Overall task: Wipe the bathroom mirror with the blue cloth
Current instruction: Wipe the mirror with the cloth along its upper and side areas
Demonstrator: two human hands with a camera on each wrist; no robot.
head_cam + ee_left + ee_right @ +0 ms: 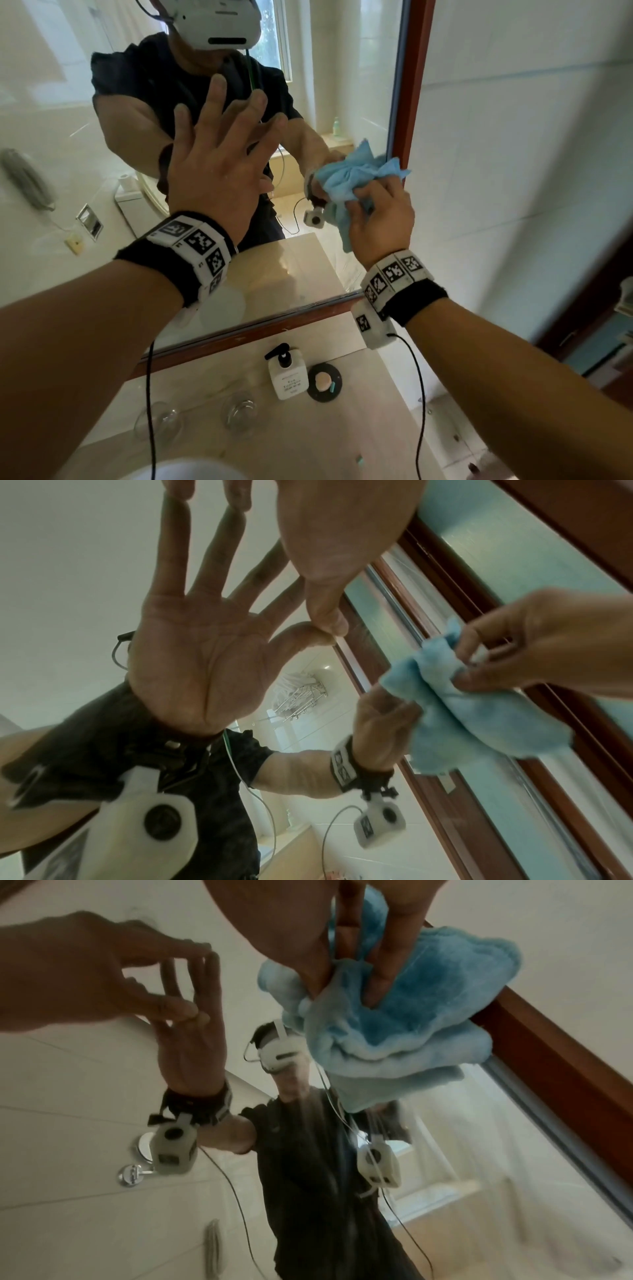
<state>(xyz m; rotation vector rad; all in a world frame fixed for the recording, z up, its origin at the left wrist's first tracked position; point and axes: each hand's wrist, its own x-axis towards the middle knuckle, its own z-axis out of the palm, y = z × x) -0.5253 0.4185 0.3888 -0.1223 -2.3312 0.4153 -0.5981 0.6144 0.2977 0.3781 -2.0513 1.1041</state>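
The bathroom mirror point(61, 113) has a brown wooden frame point(415, 78) and fills the upper left of the head view. My left hand point(222, 144) is flat on the glass with its fingers straight and spread, holding nothing. To its right, my right hand point(380, 219) grips the bunched blue cloth point(356, 178) and holds it against the glass close to the mirror's right edge. The right wrist view shows the cloth point(411, 1010) pinched between my thumb and fingers point(387, 961). In the left wrist view the cloth point(479, 712) meets its own reflection.
Below the mirror a beige counter point(342, 445) carries a white pump bottle point(287, 375), a black round dish point(324, 382) and two clear glasses point(239, 411) point(157, 423). A white basin rim point(191, 472) shows at the bottom edge. White wall tiles point(513, 171) lie to the right.
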